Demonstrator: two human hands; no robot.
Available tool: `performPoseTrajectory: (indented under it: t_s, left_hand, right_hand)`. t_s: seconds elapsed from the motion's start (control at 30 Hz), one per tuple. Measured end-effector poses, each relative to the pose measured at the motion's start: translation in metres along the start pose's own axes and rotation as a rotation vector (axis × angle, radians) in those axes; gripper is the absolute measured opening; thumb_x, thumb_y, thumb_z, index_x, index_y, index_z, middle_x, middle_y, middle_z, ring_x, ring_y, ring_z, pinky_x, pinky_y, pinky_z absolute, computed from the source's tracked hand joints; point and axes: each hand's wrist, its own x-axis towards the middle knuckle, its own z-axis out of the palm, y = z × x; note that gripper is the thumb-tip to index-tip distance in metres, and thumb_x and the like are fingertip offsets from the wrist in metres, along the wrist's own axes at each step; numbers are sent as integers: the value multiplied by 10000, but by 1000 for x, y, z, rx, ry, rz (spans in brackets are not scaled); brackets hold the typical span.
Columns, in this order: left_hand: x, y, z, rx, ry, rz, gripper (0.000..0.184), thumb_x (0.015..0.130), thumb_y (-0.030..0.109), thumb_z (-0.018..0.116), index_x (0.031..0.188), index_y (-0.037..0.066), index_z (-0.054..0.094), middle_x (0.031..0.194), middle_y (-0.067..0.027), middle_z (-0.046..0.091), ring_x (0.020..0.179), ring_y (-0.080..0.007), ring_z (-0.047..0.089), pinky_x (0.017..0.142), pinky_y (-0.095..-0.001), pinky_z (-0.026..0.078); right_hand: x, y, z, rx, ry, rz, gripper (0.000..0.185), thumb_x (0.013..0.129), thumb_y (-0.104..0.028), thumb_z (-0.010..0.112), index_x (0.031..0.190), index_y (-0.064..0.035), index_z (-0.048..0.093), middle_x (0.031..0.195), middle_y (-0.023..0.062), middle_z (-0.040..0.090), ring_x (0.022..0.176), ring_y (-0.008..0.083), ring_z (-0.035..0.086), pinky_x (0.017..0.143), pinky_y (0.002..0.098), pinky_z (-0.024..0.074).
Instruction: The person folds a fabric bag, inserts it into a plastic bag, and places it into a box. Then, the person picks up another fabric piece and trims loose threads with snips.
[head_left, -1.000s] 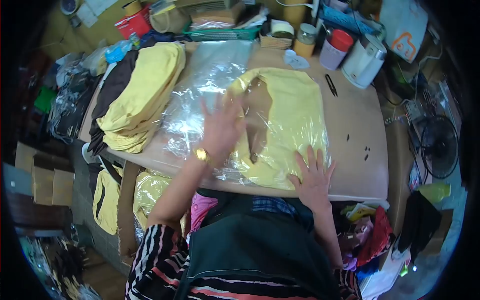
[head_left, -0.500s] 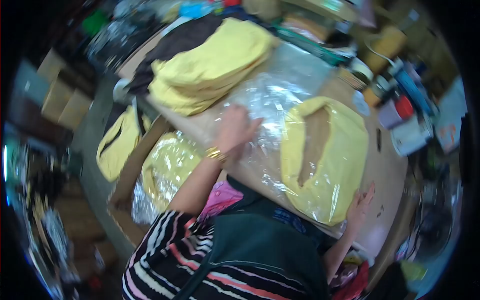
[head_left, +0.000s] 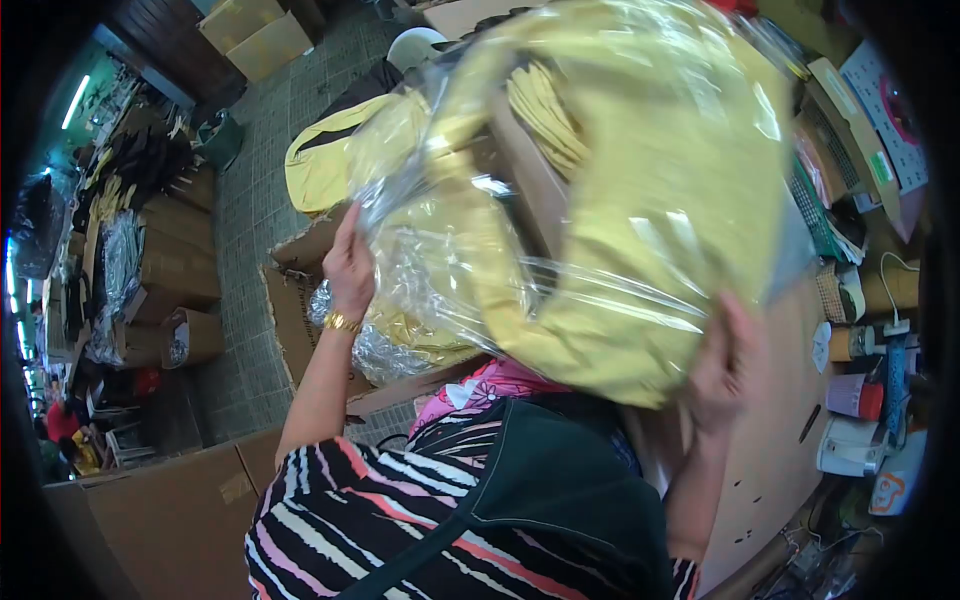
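A yellow garment in a clear plastic bag point(head_left: 660, 200) hangs raised between my hands, above the table's edge and an open carton. My left hand point(head_left: 350, 265), with a gold watch at the wrist, grips the bag's left edge. My right hand point(head_left: 725, 365) pinches the lower right side of the bag. Below and to the left, the cardboard carton point(head_left: 290, 325) holds more yellow pieces in clear plastic point(head_left: 420, 340), partly hidden behind the raised bag.
The table point(head_left: 770, 440) reaches to the right, bearing a black thread snipper point(head_left: 809, 424), a kettle point(head_left: 850, 446) and a purple cup point(head_left: 848, 396). Another yellow garment point(head_left: 325, 160) lies beyond the carton. Closed cartons point(head_left: 175, 520) stand at lower left.
The bagged yellow garment has come up off the table and moved left, now held in both hands. The view has turned left toward the carton and the floor.
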Motion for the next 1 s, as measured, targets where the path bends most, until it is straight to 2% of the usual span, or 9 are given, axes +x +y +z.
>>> performPoseTrajectory:
  t_s: [0.1, 0.17, 0.27, 0.3, 0.43, 0.5, 0.6, 0.77, 1.0]
  left_hand:
    - [-40, -50, -43, 98, 89, -142, 360, 972, 32, 484, 1322, 58, 565, 878, 16, 621, 610, -37, 426, 569, -194, 407]
    - [-50, -63, -61, 49, 116, -410, 287, 994, 83, 479, 1251, 40, 599, 843, 19, 610, 612, -40, 427, 561, -217, 409]
    - [-61, -86, -57, 87, 85, -320, 248, 1002, 134, 493, 1190, 31, 618, 817, 5, 598, 625, -44, 421, 575, -227, 403]
    - [-74, -95, -59, 141, -43, -590, 249, 1002, 149, 491, 1181, 42, 628, 834, -50, 647, 630, -118, 531, 616, -268, 459]
    - [-134, -146, -47, 273, -66, -447, 287, 970, 212, 539, 1207, 76, 624, 1049, -143, 676, 851, -250, 656, 751, -336, 502]
    - [-142, -141, -45, 695, -586, -751, 491, 911, 328, 600, 1354, 129, 525, 1420, -240, 450, 1270, -412, 474, 991, -487, 419]
    - [-142, -124, -30, 1049, -517, -368, 752, 850, 479, 622, 1489, 192, 346, 1581, -224, 129, 1434, -474, 144, 1081, -650, 227]
    - [-130, -142, 17, 880, -749, -510, 859, 840, 619, 556, 1538, 256, 211, 1608, -165, -13, 1444, -486, 14, 1032, -771, 118]
    - [-145, -198, 73, 861, -1033, -705, 903, 833, 737, 459, 1544, 365, 44, 1613, -112, -115, 1455, -460, 5, 1033, -774, 130]
  right_hand:
    - [37, -14, 92, 139, -213, -285, 377, 738, 56, 676, 1095, -64, 683, 848, 110, 648, 626, 263, 598, 548, 348, 470]
    - [49, -29, 123, 165, -309, -263, 312, 776, 26, 648, 1070, -75, 672, 789, 114, 605, 629, 284, 598, 543, 360, 472]
    - [67, -28, 147, 221, -356, -189, 272, 806, -1, 634, 1060, -96, 662, 795, 109, 593, 644, 310, 598, 553, 384, 478]
    - [72, -24, 153, 264, -334, -153, 250, 820, -17, 629, 1052, -108, 656, 797, 103, 587, 653, 327, 597, 561, 402, 481]
    - [19, 19, 219, -13, -727, -128, 270, 858, -107, 617, 1126, -89, 590, 1019, 127, 619, 811, 309, 631, 661, 423, 504]
    - [3, 16, 241, -308, -865, -150, 304, 862, -127, 612, 1161, -88, 578, 1166, 139, 571, 963, 312, 594, 758, 428, 486]
    - [-39, 7, 267, -492, -974, -311, 446, 861, -217, 622, 1287, -114, 540, 1504, 141, 344, 1342, 362, 356, 1021, 492, 352]
    - [-109, 19, 298, -139, -1688, -143, 590, 884, -470, 581, 1361, -129, 510, 1562, 163, 234, 1443, 375, 194, 1118, 623, 190]
    - [-73, 8, 242, 388, -1497, 99, 475, 881, -246, 658, 1293, -41, 541, 1307, 190, 538, 1225, 326, 513, 1003, 403, 427]
